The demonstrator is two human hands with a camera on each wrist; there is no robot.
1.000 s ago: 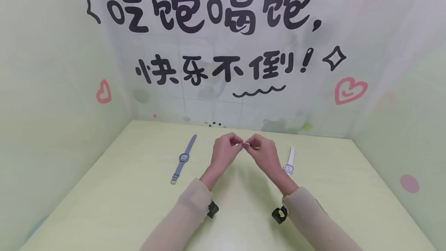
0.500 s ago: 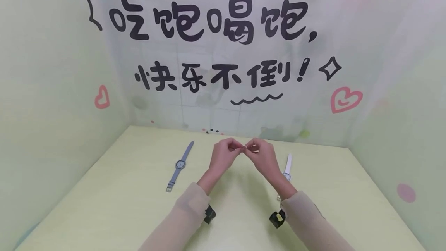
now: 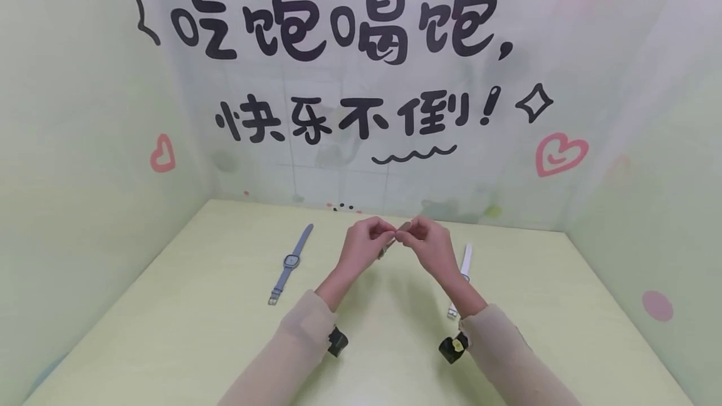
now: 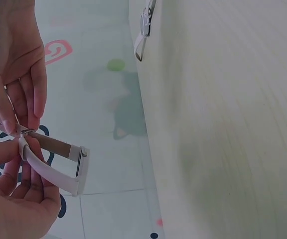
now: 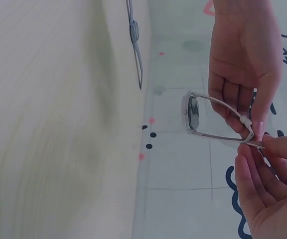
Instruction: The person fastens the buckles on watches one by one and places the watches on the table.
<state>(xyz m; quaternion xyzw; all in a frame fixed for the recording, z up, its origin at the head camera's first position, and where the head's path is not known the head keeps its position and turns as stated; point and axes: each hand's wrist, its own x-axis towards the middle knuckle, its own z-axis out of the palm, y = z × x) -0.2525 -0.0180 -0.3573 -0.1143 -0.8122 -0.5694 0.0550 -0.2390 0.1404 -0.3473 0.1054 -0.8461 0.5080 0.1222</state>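
Between my two hands is a wristwatch point(image 5: 194, 113) with a pale strap, held up off the table. Its strap point(image 4: 51, 172) bends round into a loop, white outside and brownish inside, and the two ends meet at the buckle point(image 4: 27, 132). My left hand point(image 3: 362, 247) pinches the strap beside the buckle with thumb and fingertips. On the other side, my right hand point(image 3: 430, 245) pinches the buckle end, the strap's holed tip sticking out past its fingertips. In the head view the fingers hide most of the watch.
A blue-grey watch point(image 3: 291, 261) lies flat on the table point(image 3: 237, 343) to the left. To the right lies a white watch point(image 3: 467, 259), partly behind my right wrist. A printed curtain point(image 3: 333, 174) stands along the table's back edge.
In the head view, the held watch has turned: a thin white edge showed between the fingertips before, and now its brownish strap and lower part show. The hands stay together.
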